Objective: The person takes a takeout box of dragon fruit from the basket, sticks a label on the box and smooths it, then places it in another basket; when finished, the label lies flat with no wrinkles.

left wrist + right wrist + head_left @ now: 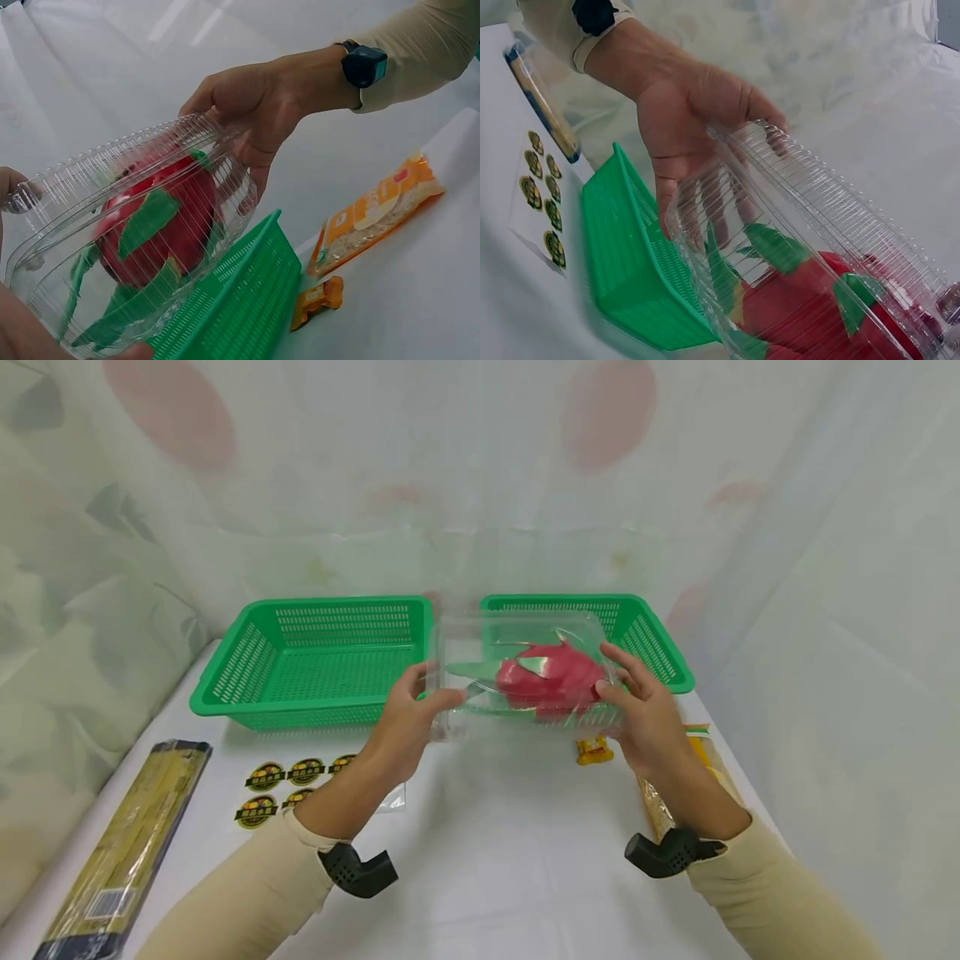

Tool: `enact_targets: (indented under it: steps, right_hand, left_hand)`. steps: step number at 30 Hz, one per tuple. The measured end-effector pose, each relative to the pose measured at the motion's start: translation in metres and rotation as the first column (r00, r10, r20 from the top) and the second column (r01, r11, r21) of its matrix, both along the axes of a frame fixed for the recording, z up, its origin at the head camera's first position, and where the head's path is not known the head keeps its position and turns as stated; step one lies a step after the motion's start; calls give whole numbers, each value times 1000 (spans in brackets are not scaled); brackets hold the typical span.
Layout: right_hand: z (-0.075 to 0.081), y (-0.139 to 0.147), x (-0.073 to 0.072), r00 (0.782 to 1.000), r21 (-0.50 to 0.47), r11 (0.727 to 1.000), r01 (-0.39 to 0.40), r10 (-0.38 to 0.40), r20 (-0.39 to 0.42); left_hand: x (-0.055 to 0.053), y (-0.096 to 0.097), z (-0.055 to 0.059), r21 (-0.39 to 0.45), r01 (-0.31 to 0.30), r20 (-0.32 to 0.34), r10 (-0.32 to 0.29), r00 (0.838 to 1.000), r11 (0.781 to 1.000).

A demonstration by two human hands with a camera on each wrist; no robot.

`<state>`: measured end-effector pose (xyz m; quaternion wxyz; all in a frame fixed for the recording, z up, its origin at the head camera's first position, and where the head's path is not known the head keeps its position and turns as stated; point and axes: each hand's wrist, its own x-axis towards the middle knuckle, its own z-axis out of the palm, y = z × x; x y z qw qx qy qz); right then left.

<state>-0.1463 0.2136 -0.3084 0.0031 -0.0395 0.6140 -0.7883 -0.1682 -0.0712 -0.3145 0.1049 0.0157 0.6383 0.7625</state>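
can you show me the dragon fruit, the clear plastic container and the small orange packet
Dragon fruit (551, 678): head view, on its pinkish-red skin, seen through plastic.
Clear plastic container (817, 187): right wrist view, on its ridged wall.
Small orange packet (319, 298): left wrist view, on the middle of its wrapper.

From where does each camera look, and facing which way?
Head: on the head, facing forward and down at clear clamshell container with dragon fruit; left hand, right hand, sleeves show.
Left wrist: worn there, facing across the container; right hand, part of left hand show.
Right wrist: worn there, facing across the container; left hand, part of right hand show.
Head and right wrist share the round stickers.
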Motion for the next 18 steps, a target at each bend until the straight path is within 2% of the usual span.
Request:
enact_targets:
  steps: [10, 18]
  right_hand:
    - [-18, -12, 22, 1000, 62, 998, 1, 0, -18]
    - [-37, -18, 37, 999, 19, 1000, 17, -16, -32]
  left_hand:
    - [26, -15, -16, -51, 2, 7, -2, 1000, 999]
    - [38, -21, -27, -78, 13, -30, -15, 999, 997]
